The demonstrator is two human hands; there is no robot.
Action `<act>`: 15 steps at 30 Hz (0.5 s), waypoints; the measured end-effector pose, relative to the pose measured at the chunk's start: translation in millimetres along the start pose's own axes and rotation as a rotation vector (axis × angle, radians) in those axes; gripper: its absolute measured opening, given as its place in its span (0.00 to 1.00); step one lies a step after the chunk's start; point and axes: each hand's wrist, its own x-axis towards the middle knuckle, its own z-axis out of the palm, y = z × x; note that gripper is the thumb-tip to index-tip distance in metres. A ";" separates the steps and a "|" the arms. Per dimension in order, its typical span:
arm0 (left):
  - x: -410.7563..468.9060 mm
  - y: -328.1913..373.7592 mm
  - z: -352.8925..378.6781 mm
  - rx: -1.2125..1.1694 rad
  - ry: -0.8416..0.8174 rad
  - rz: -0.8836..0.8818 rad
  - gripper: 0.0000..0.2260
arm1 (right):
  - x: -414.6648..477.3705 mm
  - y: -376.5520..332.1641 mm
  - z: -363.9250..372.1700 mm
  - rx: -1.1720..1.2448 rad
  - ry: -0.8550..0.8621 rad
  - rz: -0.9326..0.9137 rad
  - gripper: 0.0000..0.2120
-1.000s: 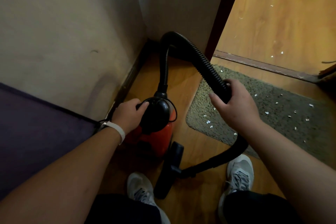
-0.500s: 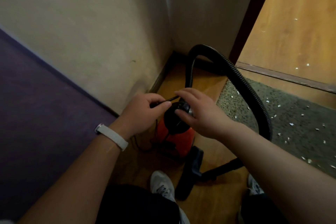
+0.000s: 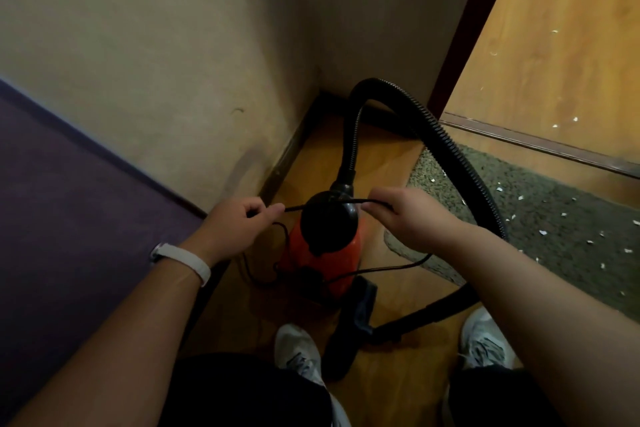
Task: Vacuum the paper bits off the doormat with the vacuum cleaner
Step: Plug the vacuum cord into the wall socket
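Vacuum cleaner (image 3: 325, 239), red body with a black top, standing on the wooden floor (image 3: 398, 298) at centre frame, close to the corner where two walls meet. Its ribbed black hose (image 3: 450, 149) rises from the top, arches right over the doormat's left edge and curves back down to the floor nozzle (image 3: 349, 322), which lies between the left shoe (image 3: 298, 350) and the right shoe (image 3: 485, 343) at the bottom of the frame. Doormat (image 3: 554, 225), grey-green, lies just right of the vacuum cleaner, with white paper bits (image 3: 520, 198) scattered across its pile; a few more show on the floor beyond the threshold strip (image 3: 540, 142), upper right. A thin black cord (image 3: 292, 207) runs level across the black top between both hands. Left hand (image 3: 239, 222), wearing a white wristband (image 3: 183, 262): grip clamped on the cord, thumb against fingers. Right hand (image 3: 405, 218): grip likewise pinched on the cord, with slack trailing from beneath it toward the machine's base. A purple surface (image 3: 69, 218) fills the left of the frame.
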 end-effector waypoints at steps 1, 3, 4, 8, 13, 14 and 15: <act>0.6 -0.6 -0.2 0.001 0.027 -0.002 0.30 | -0.7 0.8 -0.6 -0.008 -0.012 0.015 0.17; 0.4 0.7 -2.2 0.024 0.125 0.010 0.27 | -0.3 -1.8 -0.2 0.008 -0.028 0.035 0.16; 0.0 1.1 -4.4 0.036 0.182 0.019 0.24 | 0.6 -5.0 0.0 0.035 -0.028 0.041 0.16; -8.5 -0.3 -18.3 -0.049 0.281 0.017 0.13 | 0.6 -23.7 -6.1 0.145 0.023 0.025 0.17; -29.3 18.9 -51.3 -0.879 0.306 -0.095 0.07 | -12.4 -39.9 -14.2 0.226 0.170 0.076 0.15; -32.5 25.0 -55.9 -1.007 0.293 -0.066 0.07 | -14.6 -42.2 -12.9 0.229 0.188 0.092 0.15; -35.5 30.9 -59.2 -1.119 0.280 -0.034 0.08 | -16.1 -45.1 -11.0 0.228 0.206 0.104 0.15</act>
